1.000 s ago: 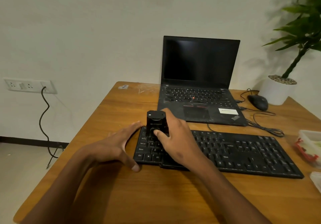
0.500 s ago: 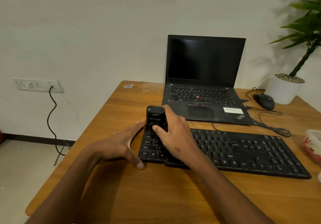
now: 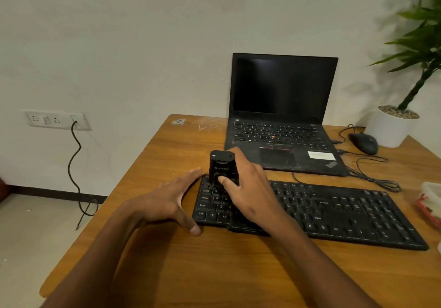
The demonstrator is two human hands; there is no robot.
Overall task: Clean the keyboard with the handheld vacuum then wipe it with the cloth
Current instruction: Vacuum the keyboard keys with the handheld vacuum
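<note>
A black keyboard (image 3: pixel 334 212) lies across the wooden table (image 3: pixel 214 272) in front of me. My right hand (image 3: pixel 250 188) grips a small black handheld vacuum (image 3: pixel 222 166), standing upright on the keyboard's left end, with my thumb on its front. My left hand (image 3: pixel 167 202) lies with straight fingers against the keyboard's left edge, thumb at the front corner. No cloth is plainly seen in this view.
An open black laptop (image 3: pixel 281 121) stands behind the keyboard. A black mouse (image 3: pixel 364 143) with loose cables and a white plant pot (image 3: pixel 391 128) sit at the back right. A red-and-white container (image 3: pixel 432 202) is at the right edge. A wall socket (image 3: pixel 57 120) with a hanging cable is on the left.
The view has shifted a little to the left. Both hands and the vacuum stay at the keyboard's left end, with hardly any movement.
</note>
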